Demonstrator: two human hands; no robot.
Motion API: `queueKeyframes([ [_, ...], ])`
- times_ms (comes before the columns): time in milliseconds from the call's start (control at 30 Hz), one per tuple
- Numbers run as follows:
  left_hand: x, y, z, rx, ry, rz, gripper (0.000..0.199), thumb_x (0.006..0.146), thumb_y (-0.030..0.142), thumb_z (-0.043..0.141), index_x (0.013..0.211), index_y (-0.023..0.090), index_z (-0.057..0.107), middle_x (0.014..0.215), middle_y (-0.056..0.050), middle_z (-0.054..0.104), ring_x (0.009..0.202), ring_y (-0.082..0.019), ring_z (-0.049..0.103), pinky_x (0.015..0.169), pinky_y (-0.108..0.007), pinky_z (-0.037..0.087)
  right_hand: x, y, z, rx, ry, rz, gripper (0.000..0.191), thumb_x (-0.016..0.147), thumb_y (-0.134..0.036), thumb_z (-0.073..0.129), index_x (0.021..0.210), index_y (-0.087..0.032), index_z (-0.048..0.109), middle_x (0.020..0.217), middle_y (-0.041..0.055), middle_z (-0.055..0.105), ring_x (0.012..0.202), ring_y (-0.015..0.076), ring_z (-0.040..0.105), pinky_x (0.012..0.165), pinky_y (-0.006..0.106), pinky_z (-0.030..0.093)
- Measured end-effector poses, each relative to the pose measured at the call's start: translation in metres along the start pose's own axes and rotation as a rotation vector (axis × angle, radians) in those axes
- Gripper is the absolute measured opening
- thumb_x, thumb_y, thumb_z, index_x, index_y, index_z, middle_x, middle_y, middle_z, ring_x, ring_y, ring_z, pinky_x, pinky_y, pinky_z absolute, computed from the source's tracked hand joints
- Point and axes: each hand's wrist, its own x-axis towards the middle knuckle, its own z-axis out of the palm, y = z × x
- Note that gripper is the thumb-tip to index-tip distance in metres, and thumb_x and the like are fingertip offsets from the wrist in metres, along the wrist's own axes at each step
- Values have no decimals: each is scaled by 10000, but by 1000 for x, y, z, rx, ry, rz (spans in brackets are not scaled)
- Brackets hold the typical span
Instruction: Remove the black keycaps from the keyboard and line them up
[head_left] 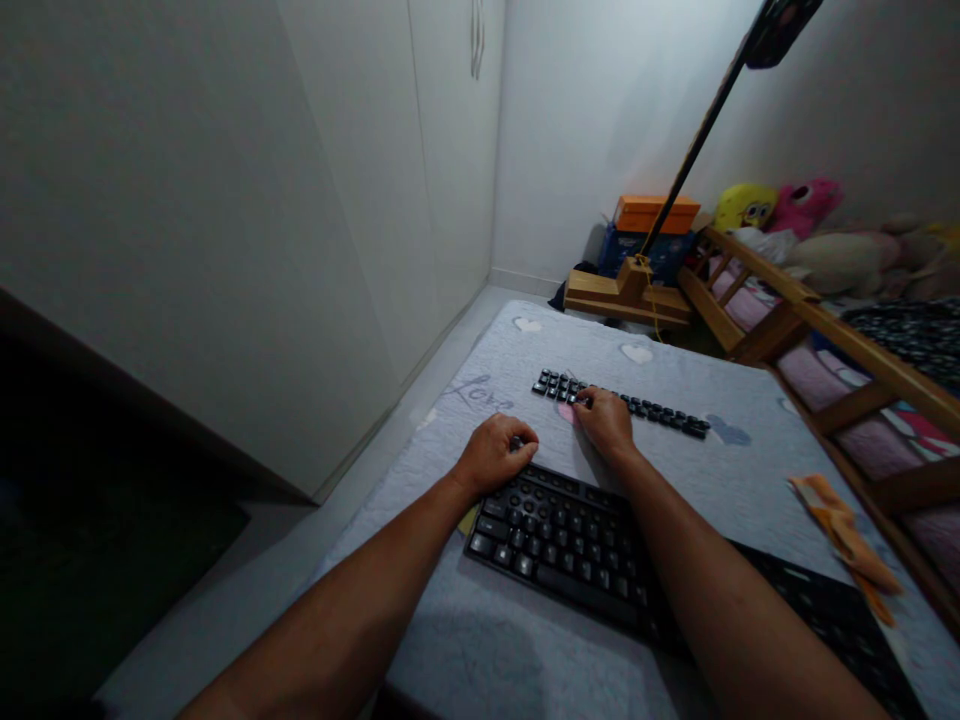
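Note:
A black keyboard lies at a slant on the bed-like cloth surface, its upper rows showing bare key sockets where caps are off. Beyond it, loose black keycaps are laid out in rows. My left hand rests by the keyboard's upper left corner, fingers curled and thumb closed around a small dark keycap, partly hidden. My right hand reaches over the keyboard to the loose rows, its fingertips pinched on a keycap there. My right forearm covers part of the keyboard.
An orange cloth lies right of the keyboard on the patterned blue sheet. A wooden rail runs along the right side. At the back stands a wooden base with a dark pole; a white wardrobe is on the left.

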Motion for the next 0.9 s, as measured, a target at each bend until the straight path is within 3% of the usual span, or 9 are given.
queueKeyframes([
  [667, 0, 0, -1, 9, -12, 11, 83, 781, 199, 618, 795, 177, 697, 815, -24, 697, 818, -173, 603, 805, -299, 445, -4, -2, -2, 63, 30, 12, 243, 757, -233, 589, 953, -188, 727, 874, 72, 729, 804, 191, 635, 763, 269, 438],
  [900, 0, -1, 0, -3, -14, 15, 89, 774, 197, 618, 800, 183, 701, 815, -23, 698, 822, -174, 603, 810, -297, 453, -8, -3, -29, 229, 90, -16, 272, 808, -318, 489, 789, -170, 716, 765, 76, 710, 734, 191, 610, 714, 278, 432],
])
